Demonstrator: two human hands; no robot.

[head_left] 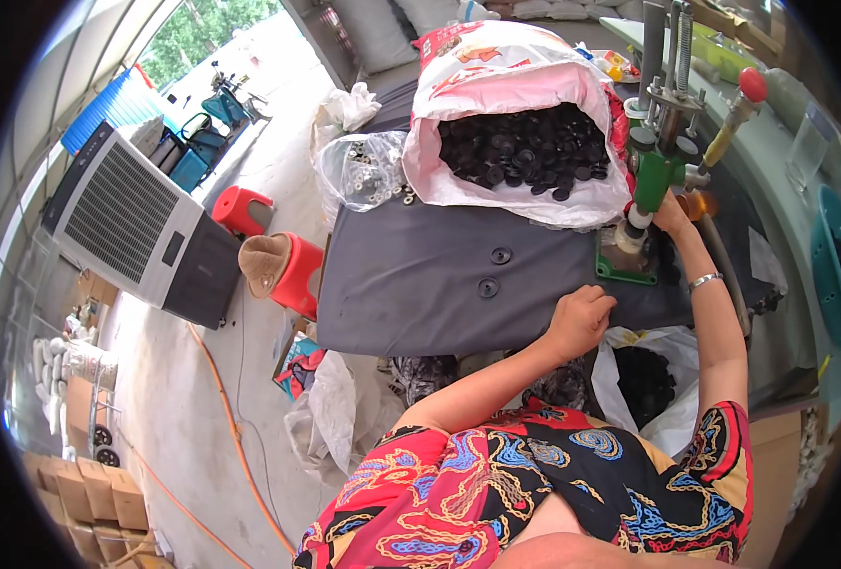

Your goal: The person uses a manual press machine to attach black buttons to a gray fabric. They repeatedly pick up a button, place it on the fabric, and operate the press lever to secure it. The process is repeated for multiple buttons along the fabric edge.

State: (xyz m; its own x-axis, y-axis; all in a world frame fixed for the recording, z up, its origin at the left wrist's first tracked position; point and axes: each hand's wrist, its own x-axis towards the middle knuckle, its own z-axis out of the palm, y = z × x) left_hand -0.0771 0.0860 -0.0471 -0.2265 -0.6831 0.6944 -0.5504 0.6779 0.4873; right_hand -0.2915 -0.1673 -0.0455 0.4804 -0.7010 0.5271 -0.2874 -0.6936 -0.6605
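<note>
My left hand [582, 321] rests over the front of the dark cloth-covered table [392, 275], its fingers curled together; whatever they hold, if anything, is hidden. My right hand [669, 216] reaches behind a green hand press [659, 178], beside its column, and its fingers are mostly hidden there. A ball-ended lever [751, 85] with a red knob sticks out to the press's right. Its green base [626, 277] stands near my left hand. Two round black plastic discs [502, 255] with raised centres lie apart on the cloth. Beyond them, an open white sack [422, 156] holds many similar black pieces.
A clear plastic bag [359, 171] of small metal rings sits left of the sack. Under the table edge is a white bag [610, 370] with black parts. Red stools [299, 275], an air cooler [136, 223] and an orange cable [221, 398] are at left; a teal basin [831, 270] at right.
</note>
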